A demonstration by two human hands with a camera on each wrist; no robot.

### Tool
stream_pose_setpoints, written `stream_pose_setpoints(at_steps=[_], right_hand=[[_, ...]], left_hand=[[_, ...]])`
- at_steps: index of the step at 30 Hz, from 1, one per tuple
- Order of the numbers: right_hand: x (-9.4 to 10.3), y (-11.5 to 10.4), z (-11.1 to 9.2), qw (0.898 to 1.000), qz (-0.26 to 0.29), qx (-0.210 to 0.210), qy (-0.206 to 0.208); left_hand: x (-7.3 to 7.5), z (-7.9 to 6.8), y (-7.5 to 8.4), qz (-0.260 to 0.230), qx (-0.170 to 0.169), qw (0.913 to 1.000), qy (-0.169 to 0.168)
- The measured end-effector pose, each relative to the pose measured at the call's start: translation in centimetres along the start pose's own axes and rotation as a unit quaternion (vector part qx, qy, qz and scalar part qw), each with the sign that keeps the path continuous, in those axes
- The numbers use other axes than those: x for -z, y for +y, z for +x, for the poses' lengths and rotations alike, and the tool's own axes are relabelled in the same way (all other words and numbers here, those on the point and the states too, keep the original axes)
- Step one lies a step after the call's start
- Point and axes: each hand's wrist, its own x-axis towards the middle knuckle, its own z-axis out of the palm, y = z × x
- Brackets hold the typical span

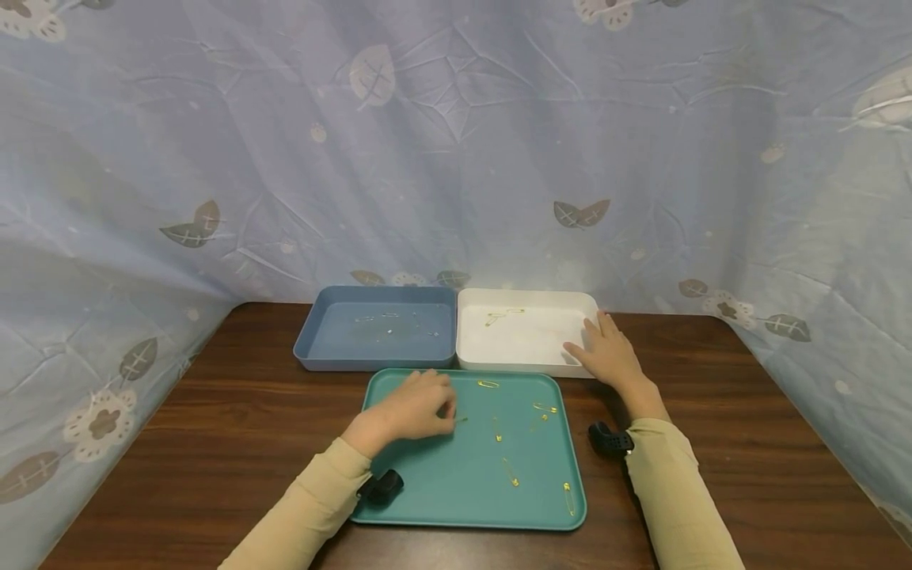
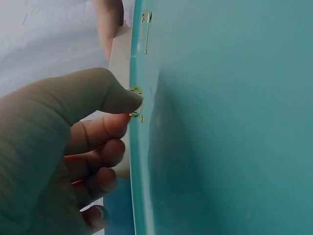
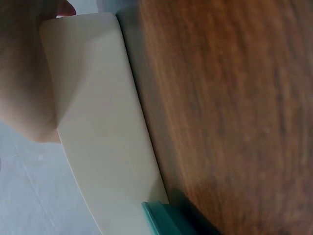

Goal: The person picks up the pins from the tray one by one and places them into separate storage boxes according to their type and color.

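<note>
My left hand (image 1: 416,405) is over the teal tray (image 1: 463,499), pinching a gold safety pin (image 1: 461,419) between thumb and index finger. In the left wrist view the thumb (image 2: 115,95) covers part of the pin. More gold safety pins (image 1: 514,473) lie spread over the tray's right half. My right hand (image 1: 609,352) rests at the right rim of the white box (image 1: 527,367), fingers extended and thumb reaching over its inside. A few gold pins (image 1: 494,318) lie toward the back left of that box.
Left of the white box stands a blue box (image 1: 374,365) with several small silver-coloured pins (image 1: 365,319). Both boxes stand behind the teal tray on a dark wooden table (image 1: 235,443). A patterned curtain (image 1: 456,158) hangs behind and along both sides.
</note>
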Motion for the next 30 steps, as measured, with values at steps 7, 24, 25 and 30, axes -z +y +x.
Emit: stream_pose_setpoints(at_steps=[7, 24, 25, 30], right_hand=[[-0.1, 0.2, 0.0, 1.0, 0.007, 0.001, -0.003], [-0.3, 0.4, 0.2, 1.0, 0.002, 0.001, -0.004], [-0.3, 0.4, 0.2, 1.0, 0.003, 0.001, -0.003], [-0.2, 0.2, 0.2, 1.0, 0.005, -0.001, -0.006]], left_hand=[[0.1, 0.2, 0.1, 0.034, -0.016, 0.9987, 0.035], [1.6, 1.9, -0.6, 0.106, -0.078, 0.9868, 0.094], [1.8, 2.1, -0.6, 0.111, -0.086, 0.9852, 0.099], [2.4, 3.2, -0.9, 0.146, -0.12, 0.9761, 0.107]])
